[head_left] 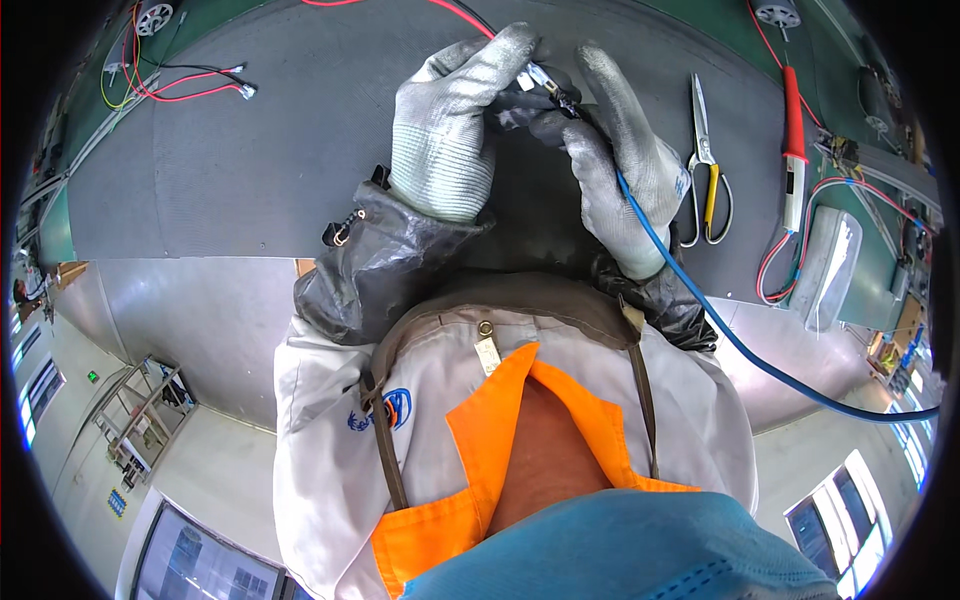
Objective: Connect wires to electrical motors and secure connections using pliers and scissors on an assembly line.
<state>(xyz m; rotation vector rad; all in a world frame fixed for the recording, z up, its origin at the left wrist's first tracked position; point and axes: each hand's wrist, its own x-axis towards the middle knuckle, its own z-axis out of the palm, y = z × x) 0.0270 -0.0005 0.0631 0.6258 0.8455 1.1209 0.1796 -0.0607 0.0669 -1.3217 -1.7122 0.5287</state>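
Both my hands wear grey-white coated gloves and are raised over the dark bench mat. My left hand point(447, 125) pinches a wire connector point(538, 77) with a pale metal end, at the end of red and black wires point(462, 12). Close against it, my right hand point(625, 165) grips the end of a blue cable point(648, 225). The cable's dark tip point(567, 103) meets the connector, but whether they are joined I cannot tell. From the right palm the cable runs down past my sleeve to the right edge. Some fingertips are hidden behind the parts.
Scissors point(706, 165) with yellow on one handle lie right of my hand. Beyond them are a red-and-white pen-shaped tool point(793, 150) with wires and a clear plastic case point(828, 268). Wires with terminals point(240, 85) lie at the far left on the dark mat point(250, 180).
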